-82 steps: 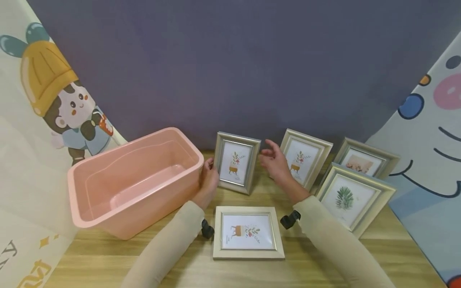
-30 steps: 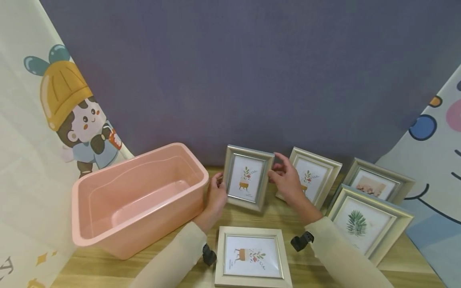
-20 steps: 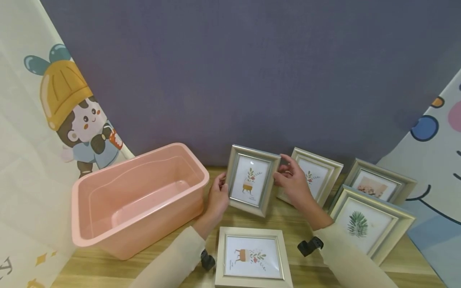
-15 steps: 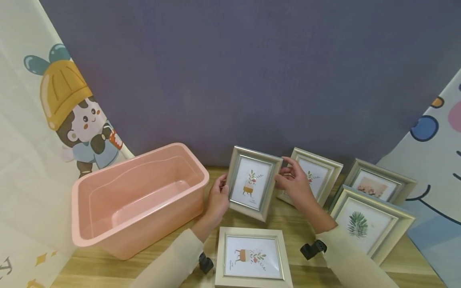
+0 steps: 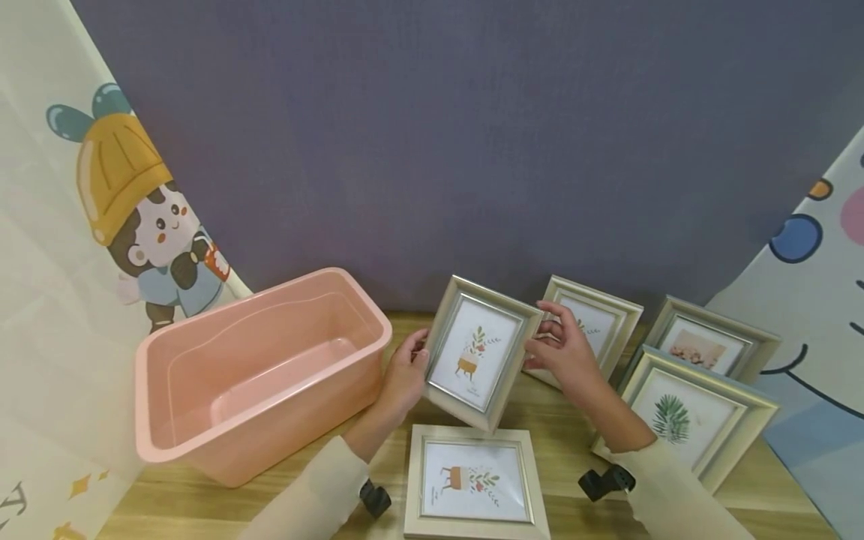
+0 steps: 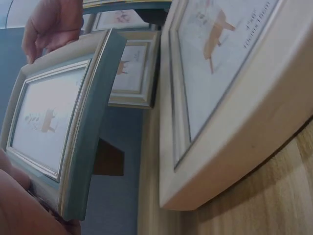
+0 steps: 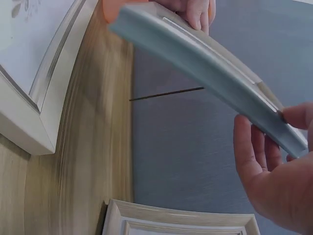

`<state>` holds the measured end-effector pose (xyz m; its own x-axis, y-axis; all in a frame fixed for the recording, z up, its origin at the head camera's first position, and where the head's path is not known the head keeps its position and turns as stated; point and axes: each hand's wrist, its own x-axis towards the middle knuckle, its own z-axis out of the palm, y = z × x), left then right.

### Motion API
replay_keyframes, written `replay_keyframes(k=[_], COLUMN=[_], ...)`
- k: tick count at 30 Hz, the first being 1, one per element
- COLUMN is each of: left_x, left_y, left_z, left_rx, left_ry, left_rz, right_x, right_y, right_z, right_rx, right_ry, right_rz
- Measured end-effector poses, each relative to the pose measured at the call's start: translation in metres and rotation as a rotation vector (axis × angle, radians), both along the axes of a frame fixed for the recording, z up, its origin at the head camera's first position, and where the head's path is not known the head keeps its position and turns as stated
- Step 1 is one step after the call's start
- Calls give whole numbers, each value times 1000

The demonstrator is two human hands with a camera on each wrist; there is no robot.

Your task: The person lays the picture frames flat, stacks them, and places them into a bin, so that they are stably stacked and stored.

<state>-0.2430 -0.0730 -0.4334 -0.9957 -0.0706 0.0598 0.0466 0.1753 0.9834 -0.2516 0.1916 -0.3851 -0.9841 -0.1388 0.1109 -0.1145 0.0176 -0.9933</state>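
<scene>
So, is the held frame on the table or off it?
Off: in the left wrist view, backdrop shows between the held frame and table, and the left hand and right hand hold its sides.

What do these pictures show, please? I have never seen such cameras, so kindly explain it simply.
There is no machine here, only a person's two bare hands. The wide picture comes from a camera on the head; the other two come from cameras on the wrists, close to the work. The left hand and right hand hold a tilted picture frame between them, with fingers at its edges. On the wooden table, a flat frame lies nearer the person. To the right stand three more, including a leaf frame. To the left is a pink bin.
</scene>
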Motion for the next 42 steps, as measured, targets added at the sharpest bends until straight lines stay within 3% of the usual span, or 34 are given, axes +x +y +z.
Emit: replay_keyframes(k=[4, 9, 18, 28, 37, 42], left_x=[2, 7, 23, 22, 21, 24], left_y=[-3, -6, -11, -13, -9, -8], left_z=[5, 9, 9, 19, 46, 54], left_rx=[-39, -120, -184, -269, -364, -442], left_ry=[25, 42, -36, -62, -62, -47], left_rz=[-17, -43, -159, -292, -347, -382], right_x=[6, 16, 38, 39, 35, 35], right_y=[4, 11, 26, 46, 54, 59], right_z=[4, 4, -6, -9, -6, -6], right_rx=[43, 18, -53, -147, -137, -102], right_ry=[3, -30, -74, -159, -196, -212], right_rz=[45, 120, 249, 436, 443, 455])
